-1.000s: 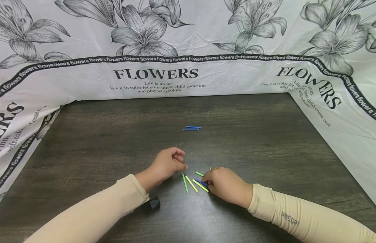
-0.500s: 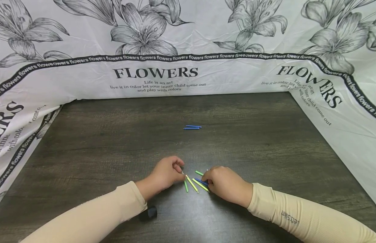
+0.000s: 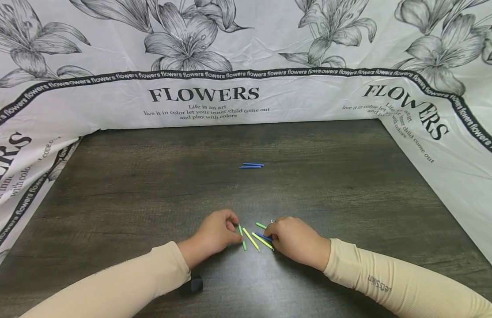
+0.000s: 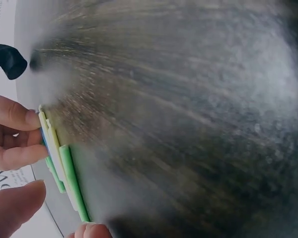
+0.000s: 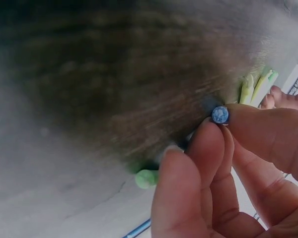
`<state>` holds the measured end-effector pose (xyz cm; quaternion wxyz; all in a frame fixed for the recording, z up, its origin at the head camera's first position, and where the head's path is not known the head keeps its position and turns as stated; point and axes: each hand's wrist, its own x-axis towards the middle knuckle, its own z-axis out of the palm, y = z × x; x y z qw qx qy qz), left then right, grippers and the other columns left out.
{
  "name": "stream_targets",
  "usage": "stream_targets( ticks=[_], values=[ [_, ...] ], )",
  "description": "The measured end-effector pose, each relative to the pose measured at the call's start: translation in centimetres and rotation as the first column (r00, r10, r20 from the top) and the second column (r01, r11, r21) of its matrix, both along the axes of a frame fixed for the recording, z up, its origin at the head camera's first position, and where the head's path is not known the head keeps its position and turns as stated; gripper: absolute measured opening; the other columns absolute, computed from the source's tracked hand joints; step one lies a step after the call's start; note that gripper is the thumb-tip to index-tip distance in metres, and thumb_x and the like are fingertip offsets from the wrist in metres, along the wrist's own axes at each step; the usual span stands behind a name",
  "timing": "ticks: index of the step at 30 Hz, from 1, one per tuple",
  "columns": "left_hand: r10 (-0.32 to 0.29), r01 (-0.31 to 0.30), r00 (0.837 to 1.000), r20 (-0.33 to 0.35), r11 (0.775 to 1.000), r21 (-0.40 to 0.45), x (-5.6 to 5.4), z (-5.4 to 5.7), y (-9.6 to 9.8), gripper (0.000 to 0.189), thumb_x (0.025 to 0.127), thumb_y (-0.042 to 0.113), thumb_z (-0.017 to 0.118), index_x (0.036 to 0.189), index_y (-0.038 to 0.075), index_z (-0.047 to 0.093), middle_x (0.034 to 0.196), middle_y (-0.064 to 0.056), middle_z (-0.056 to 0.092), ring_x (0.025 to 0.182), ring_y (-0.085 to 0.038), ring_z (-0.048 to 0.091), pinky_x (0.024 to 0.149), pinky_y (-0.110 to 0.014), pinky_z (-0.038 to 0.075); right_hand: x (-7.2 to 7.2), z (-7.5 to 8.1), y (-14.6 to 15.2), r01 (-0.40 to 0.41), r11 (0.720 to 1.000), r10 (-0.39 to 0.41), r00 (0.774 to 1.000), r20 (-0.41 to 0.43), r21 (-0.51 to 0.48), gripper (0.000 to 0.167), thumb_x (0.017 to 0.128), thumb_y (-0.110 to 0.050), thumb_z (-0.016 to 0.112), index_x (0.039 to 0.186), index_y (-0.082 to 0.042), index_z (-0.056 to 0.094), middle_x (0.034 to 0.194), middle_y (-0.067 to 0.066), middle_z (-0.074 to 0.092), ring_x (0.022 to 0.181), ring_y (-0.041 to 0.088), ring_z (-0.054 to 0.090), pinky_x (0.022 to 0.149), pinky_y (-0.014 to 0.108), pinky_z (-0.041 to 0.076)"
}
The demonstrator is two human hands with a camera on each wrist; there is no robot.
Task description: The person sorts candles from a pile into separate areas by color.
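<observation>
My right hand (image 3: 295,240) pinches a blue candle between thumb and forefinger; the candle's round blue end (image 5: 220,114) shows in the right wrist view. Beside that hand lie a yellow candle (image 3: 263,241) and a green candle (image 3: 260,226), the green one partly hidden by the fingers. My left hand (image 3: 215,234) is at another green candle (image 3: 243,238), its forefinger by the far end and its thumb by the side. In the left wrist view the thumb (image 4: 15,208) stands apart from the fingertip at that candle's end. A second yellow candle (image 3: 251,240) lies just right of it.
Two blue candles (image 3: 251,166) lie farther back on the dark wooden table (image 3: 329,176). White cloth (image 3: 301,101) printed with flowers and lettering borders the table at the back and sides. A small black object (image 3: 196,284) shows by the left sleeve.
My left hand has come down and nearer to me, bringing its forefinger and thumb beside the green candle. The right hand has stayed in place with its blue candle.
</observation>
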<state>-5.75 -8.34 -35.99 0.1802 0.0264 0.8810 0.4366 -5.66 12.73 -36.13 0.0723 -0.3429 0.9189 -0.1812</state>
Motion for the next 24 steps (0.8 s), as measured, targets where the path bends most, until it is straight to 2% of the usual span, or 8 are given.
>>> stream_targets(
  ticks=[7, 14, 24],
  values=[
    [-0.021, 0.022, 1.0, 0.008, 0.999, -0.043, 0.09, 0.07, 0.17, 0.029, 0.073, 0.005, 0.08, 0.096, 0.002, 0.063, 0.075, -0.004, 0.054, 0.063, -0.015, 0.049, 0.056, -0.027, 0.04, 0.05, 0.06, 0.03, 0.007, 1.0, -0.007, 1.0, -0.013, 0.007, 0.021, 0.076, 0.007, 0.067, 0.09, -0.006, 0.075, 0.067, -0.006, 0.057, 0.058, 0.003, 0.041, 0.053, 0.018, 0.038],
    [-0.049, 0.048, 0.999, -0.011, 0.996, -0.079, -0.14, -0.44, 0.47, 0.03, 0.073, 0.008, 0.08, 0.097, 0.001, 0.064, 0.072, -0.003, 0.053, 0.061, -0.014, 0.048, 0.055, -0.027, 0.04, 0.01, 0.03, 0.02, 0.001, 1.0, -0.001, 1.0, -0.013, 0.011, 0.02, 0.077, 0.007, 0.066, 0.089, -0.006, 0.075, 0.067, -0.005, 0.057, 0.058, 0.004, 0.04, 0.053, 0.019, 0.038],
    [-0.066, 0.063, 0.997, -0.036, 0.995, -0.084, -0.33, -0.61, 0.7, 0.029, 0.072, 0.005, 0.079, 0.096, 0.001, 0.062, 0.067, -0.003, 0.052, 0.057, -0.014, 0.046, 0.053, -0.027, 0.038, 0.0, 0.05, -0.14, 0.007, 1.0, -0.006, 1.0, -0.02, 0.024, 0.02, 0.077, 0.007, 0.067, 0.09, -0.006, 0.075, 0.069, -0.004, 0.06, 0.059, 0.004, 0.041, 0.054, 0.019, 0.039]
  ],
)
